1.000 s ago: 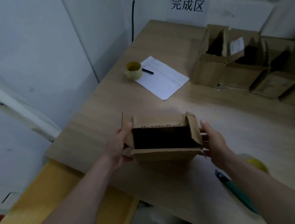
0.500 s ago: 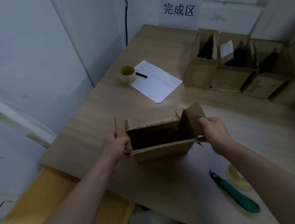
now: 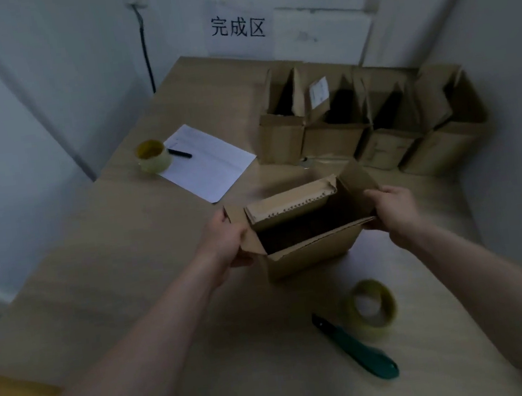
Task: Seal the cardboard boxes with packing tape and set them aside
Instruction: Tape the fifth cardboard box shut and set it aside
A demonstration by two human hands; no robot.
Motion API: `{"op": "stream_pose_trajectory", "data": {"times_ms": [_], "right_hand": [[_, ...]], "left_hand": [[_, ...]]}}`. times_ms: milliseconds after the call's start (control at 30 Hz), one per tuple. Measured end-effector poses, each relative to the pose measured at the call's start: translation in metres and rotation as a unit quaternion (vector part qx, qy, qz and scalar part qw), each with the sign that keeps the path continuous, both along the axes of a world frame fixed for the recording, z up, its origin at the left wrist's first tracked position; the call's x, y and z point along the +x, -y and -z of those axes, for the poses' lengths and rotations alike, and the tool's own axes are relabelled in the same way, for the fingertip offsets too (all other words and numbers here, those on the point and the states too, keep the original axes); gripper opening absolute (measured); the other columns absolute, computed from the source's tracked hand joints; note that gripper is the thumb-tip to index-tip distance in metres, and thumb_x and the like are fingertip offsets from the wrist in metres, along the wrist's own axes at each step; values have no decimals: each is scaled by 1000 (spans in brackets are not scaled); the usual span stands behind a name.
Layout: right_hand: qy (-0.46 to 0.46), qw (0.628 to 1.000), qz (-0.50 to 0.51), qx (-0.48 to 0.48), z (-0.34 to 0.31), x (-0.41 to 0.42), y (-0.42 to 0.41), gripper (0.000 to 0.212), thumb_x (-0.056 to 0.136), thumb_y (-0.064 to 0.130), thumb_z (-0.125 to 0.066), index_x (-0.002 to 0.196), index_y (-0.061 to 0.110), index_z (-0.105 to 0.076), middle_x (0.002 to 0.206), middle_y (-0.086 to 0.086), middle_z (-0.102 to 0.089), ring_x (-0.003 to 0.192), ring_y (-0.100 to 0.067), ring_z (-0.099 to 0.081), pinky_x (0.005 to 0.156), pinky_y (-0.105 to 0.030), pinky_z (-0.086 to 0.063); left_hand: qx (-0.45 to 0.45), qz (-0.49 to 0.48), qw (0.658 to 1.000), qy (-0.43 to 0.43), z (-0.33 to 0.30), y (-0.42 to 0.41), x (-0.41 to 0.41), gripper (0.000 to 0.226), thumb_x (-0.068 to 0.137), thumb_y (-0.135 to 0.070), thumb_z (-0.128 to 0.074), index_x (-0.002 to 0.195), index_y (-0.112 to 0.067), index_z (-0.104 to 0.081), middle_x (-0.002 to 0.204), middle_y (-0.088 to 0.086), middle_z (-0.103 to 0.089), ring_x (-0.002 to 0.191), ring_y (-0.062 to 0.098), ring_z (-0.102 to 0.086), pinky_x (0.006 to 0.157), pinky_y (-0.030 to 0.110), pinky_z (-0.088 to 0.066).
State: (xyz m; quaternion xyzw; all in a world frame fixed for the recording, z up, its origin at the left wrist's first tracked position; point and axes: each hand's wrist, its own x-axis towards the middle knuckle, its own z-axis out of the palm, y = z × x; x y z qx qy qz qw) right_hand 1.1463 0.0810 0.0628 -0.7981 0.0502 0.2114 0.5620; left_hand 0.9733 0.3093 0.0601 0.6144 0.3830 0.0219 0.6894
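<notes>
Since half a second ago the box (image 3: 305, 225) has turned a little, its right end swinging away, and the right end flap has opened outward under the right hand (image 3: 392, 208); the head has tipped down too, bringing the near roll fully into view.

Nearest lie a green knife (image 3: 357, 347) and one tape roll (image 3: 373, 307), just beside each other on the table (image 3: 127, 247), right of centre and closer to the right arm. Beyond them, between both hands, stands the open box, its long axis running left to right and skewed so the right end sits farther off. The left hand (image 3: 225, 238) grips the left end, fingers curled round the flap there; the right hand pinches the right flap. Both are clamped on the box, so neither is free for tape. All flaps are up, and the next move is likely folding them shut.

Farther left are a second tape roll (image 3: 152, 155), a pen (image 3: 180, 154) and one sheet (image 3: 209, 161). At the back stands a row of open boxes (image 3: 372, 125), four I think, though blur makes the count unsure. A wall sign (image 3: 237, 29) hangs behind them.
</notes>
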Motion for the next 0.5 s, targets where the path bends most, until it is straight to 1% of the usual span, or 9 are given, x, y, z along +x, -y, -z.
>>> {"op": "stream_pose_trajectory", "data": {"times_ms": [67,133,167,233,267,300,400,500], "right_hand": [[-8,1000,28,7,-2,19,17,10,96,13,-56,98,11,-66,101,-14,-67,88,-26,-65,72,-36,-54],[-16,998,56,33,-3,36,32,12,92,8,-60,101,12,-66,108,-13,-66,97,-25,-64,78,-34,-53],[-15,996,74,50,-4,43,37,22,90,5,-62,111,10,-64,113,-12,-65,101,-25,-63,82,-34,-53],[1,989,129,66,-4,55,48,52,84,2,-67,134,10,-53,123,-9,-59,110,-25,-59,94,-36,-53],[11,984,165,60,-2,61,52,64,81,2,-69,140,11,-48,128,-9,-55,114,-25,-56,98,-38,-51],[16,979,199,48,-2,66,57,71,78,1,-70,143,13,-45,130,-9,-54,115,-26,-55,99,-40,-51],[-3,960,276,34,-2,84,74,77,74,-3,-66,145,15,-41,130,-8,-52,111,-26,-54,95,-40,-53],[3,956,294,14,-3,102,92,81,76,-7,-63,148,17,-36,130,-5,-49,106,-22,-53,88,-36,-54]], "left_hand": [[-17,21,1000,11,-5,14,26,41,91,2,-45,116,-31,-49,105,7,-59,90,29,-64,63,43,-58],[-33,22,999,16,-5,27,51,56,88,8,-45,128,-31,-42,111,3,-52,98,30,-59,72,49,-59],[-35,17,999,17,-5,34,64,59,87,9,-46,129,-32,-41,113,3,-50,101,30,-56,76,53,-58],[-25,16,999,12,-3,51,90,61,83,11,-47,126,-32,-42,115,2,-49,104,30,-54,78,56,-57],[-19,18,1000,7,-3,61,103,60,82,12,-48,124,-32,-43,114,1,-49,103,29,-53,77,56,-58],[-15,23,1000,2,-3,72,114,59,82,12,-49,121,-32,-43,113,1,-49,101,28,-53,76,55,-58],[-23,33,999,-2,-2,105,143,54,81,10,-54,115,-30,-44,111,0,-49,99,25,-53,73,50,-60],[-62,34,998,-5,4,137,168,50,81,8,-61,110,-29,-46,111,2,-51,99,27,-57,74,51,-60]]}}
